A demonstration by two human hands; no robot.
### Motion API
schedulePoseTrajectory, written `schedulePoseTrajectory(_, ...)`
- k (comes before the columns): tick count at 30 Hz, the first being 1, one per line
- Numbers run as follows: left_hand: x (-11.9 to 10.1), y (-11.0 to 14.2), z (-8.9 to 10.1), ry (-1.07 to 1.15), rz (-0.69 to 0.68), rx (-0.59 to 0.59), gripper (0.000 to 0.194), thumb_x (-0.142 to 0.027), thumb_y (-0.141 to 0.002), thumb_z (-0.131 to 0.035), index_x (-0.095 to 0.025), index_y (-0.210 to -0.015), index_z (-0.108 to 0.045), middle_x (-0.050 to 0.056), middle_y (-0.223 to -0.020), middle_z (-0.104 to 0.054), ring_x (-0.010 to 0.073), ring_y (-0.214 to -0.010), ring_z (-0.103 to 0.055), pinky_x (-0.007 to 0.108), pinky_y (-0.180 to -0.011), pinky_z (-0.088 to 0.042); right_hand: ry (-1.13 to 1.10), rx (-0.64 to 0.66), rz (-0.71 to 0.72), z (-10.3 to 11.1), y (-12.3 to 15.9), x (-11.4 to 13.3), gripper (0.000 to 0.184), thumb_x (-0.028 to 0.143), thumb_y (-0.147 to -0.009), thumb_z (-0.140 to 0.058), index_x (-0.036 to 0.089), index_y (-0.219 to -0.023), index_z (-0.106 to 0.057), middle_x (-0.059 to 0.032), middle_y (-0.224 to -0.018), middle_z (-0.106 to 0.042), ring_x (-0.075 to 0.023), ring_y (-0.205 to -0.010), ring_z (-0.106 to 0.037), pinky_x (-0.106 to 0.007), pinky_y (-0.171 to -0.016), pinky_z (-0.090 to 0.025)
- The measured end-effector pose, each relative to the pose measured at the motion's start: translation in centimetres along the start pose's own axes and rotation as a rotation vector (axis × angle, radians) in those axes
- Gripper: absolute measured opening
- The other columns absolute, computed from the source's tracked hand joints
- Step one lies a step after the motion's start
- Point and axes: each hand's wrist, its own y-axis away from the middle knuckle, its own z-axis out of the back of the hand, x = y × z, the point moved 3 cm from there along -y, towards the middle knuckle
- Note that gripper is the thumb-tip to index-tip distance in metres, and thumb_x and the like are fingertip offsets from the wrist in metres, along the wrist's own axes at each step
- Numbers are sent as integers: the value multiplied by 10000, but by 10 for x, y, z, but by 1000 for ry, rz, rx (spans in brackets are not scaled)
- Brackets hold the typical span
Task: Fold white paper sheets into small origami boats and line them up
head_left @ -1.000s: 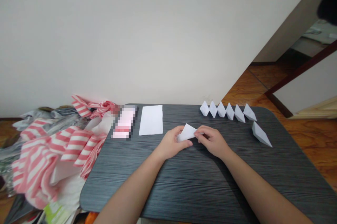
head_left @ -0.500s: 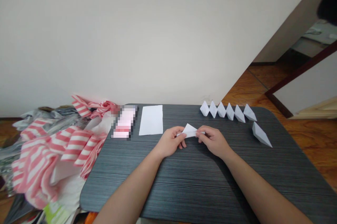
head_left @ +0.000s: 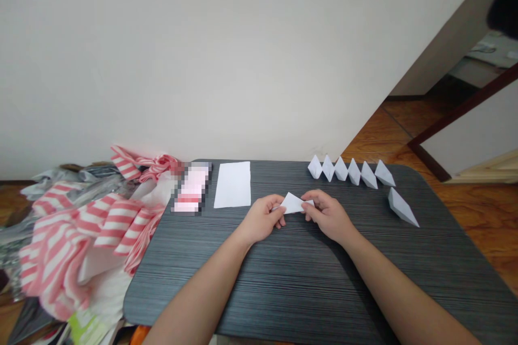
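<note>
A small folded white paper, with a triangular peak pointing away from me, is held between both hands above the dark table. My left hand pinches its left end, thumb on top and fingers beneath. At the right end, my right hand grips it between thumb and fingers. Several folded paper boats stand in a row along the far right of the table. One more paper boat lies nearer, to the right of my right hand.
A stack of white paper sheets lies left of my hands, beside a pixelated pink item. Pink-and-white striped cloth is piled with bags left of the table. A wall rises behind the table's far edge.
The folded paper has tilted slightly, so its triangular face shows more fully and the band along its lower edge shows less. My right fingers have shifted a little; both hands keep their hold.
</note>
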Motion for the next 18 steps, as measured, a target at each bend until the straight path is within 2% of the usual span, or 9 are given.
schedulePoseTrajectory(12, -2, 1, -4, -73, -13, -27, 212, -316, -796, -548, -136, -906, -571, 9, -685, -578, 87, -538, -532, 195, -501, -426, 60, 68, 40, -3, 1, 13, 206, 305, -842, -530, 210, -1021, -569, 12, -595, -613, -146, -527, -590, -244, -524, -431)
schedulePoseTrajectory(18, 2, -1, -2, -59, -11, -61, 185, -306, -796, -548, -137, -868, -563, -7, -627, -557, 84, -510, -518, 190, -484, -415, -58, 68, -6, -5, 0, 8, 256, 304, -821, -557, 208, -1058, -541, -1, -693, -629, -141, -558, -607, -248, -547, -458)
